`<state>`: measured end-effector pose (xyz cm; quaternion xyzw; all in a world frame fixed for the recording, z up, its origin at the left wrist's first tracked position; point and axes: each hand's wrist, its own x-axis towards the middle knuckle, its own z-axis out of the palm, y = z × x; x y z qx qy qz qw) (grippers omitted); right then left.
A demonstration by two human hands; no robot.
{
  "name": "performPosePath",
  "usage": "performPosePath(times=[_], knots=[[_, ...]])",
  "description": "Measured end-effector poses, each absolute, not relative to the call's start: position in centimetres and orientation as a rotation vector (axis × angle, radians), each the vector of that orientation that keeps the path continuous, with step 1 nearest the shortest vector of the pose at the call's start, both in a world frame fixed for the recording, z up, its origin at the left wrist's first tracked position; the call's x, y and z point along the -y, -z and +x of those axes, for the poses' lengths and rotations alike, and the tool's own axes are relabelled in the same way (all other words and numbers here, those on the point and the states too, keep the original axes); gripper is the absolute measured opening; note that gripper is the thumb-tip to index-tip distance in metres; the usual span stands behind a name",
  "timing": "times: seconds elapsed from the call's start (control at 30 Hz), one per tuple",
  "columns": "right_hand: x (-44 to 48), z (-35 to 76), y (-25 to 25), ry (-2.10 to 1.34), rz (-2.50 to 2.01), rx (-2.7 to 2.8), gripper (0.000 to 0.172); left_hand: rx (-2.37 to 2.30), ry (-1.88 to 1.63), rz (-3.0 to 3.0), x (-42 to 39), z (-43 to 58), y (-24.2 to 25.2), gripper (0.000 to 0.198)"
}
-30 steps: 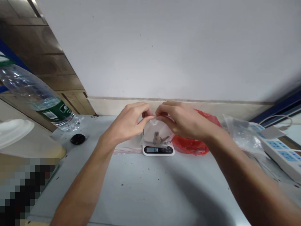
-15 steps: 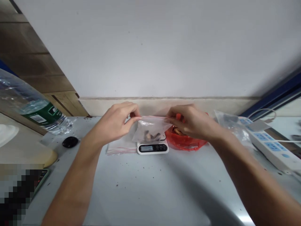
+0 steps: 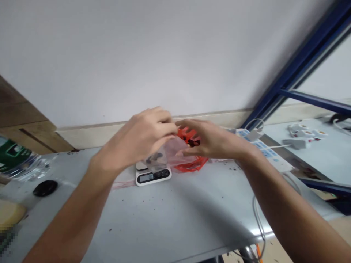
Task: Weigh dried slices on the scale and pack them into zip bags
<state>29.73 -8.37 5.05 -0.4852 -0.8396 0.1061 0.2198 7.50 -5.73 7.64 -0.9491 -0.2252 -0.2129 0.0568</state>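
My left hand (image 3: 150, 133) pinches the upper edge of a clear zip bag (image 3: 171, 153). Small dark brown and pale pieces (image 3: 157, 157) lie in the bag's lower part. The bag hangs tilted over a small white digital scale (image 3: 153, 177), whose display is too blurred to read. My right hand (image 3: 211, 140) is open at the bag's right side, thumb and fingers apart, the thumb close against the plastic. Behind it sits a red plastic bag (image 3: 192, 166) with brown and dark pieces in it, partly covered by my fingers.
Flat bags with pink edges (image 3: 123, 183) lie left of the scale. A black round lid (image 3: 45, 188) and a water bottle (image 3: 16, 159) are at the left. To the right are a power strip (image 3: 270, 153), white cables (image 3: 259, 219) and a blue metal frame (image 3: 296, 62).
My right hand has let go of the zip bag's edge and its fingers have spread. The bag, stretched between both hands before, now hangs from my left. The view has turned right.
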Motion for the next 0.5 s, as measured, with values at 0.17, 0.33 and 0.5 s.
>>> performPosePath(times=[0.17, 0.33, 0.5], knots=[[9.6, 33.3, -4.8, -0.585, -1.4, 2.203, 0.028, 0.54, 1.077, -2.742, 6.7, 13.7, -7.1, 0.024], [10.8, 39.8, -2.5, 0.061, -1.578, 1.735, 0.054, 0.563, 1.144, -2.961, 6.0, 14.6, -3.3, 0.019], [11.1, 42.1, 3.9, 0.173, -1.889, 1.991, 0.058, 0.844, 0.855, -3.192, 5.2, 14.1, 0.0, 0.022]])
